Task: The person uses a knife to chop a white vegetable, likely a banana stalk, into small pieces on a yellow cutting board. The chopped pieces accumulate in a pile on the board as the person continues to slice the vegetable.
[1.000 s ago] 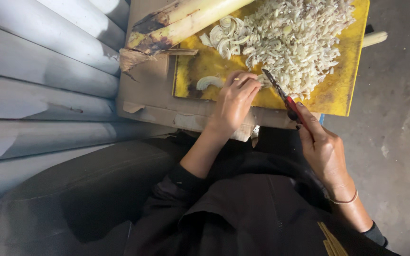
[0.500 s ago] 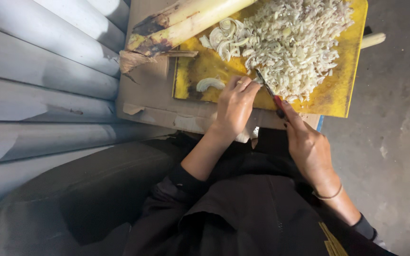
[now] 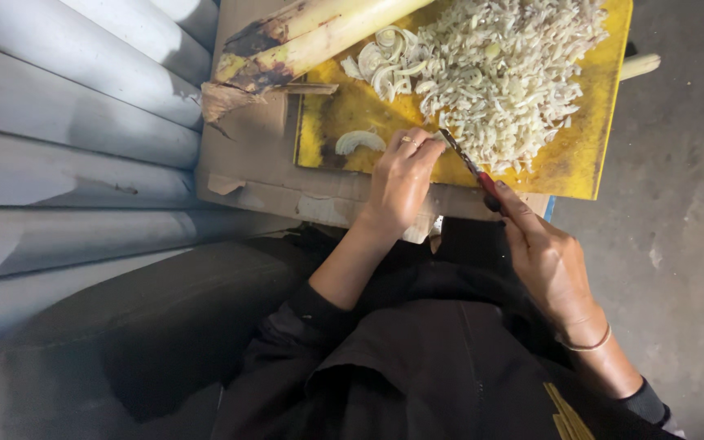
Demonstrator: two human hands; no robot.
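At about ten o'clock from my hands lies the long pale stalk [image 3: 319, 37], its brown cut end toward me and to the left, its length running away toward one o'clock across the corner of the board. It rests there, I think, so that it is in reach while the yellow cutting board [image 3: 332, 122] stays free for the cutting. Next to it, some ring-shaped slices [image 3: 385, 59] lie, and one curved slice [image 3: 358, 141] lies alone near the board's near edge, at nine o'clock from my left hand.

My left hand [image 3: 401, 179] rests on the near edge of the board, its fingers [image 3: 417, 147] curled down and closed on a small pale piece, which I pin against the board so it will not slip; I cannot see the piece well under them.

My right hand [image 3: 547, 257] is closed around the red handle of the small knife [image 3: 466, 163]. The long axis of the knife goes from four o'clock, at the handle, to ten o'clock, where the tip points and meets my left fingertips.

Beyond the blade, at twelve to one o'clock, the heap of chopped pieces [image 3: 507, 73] is pushed away from the cutting place. The board lies on a cardboard-covered desk [image 3: 246, 163].
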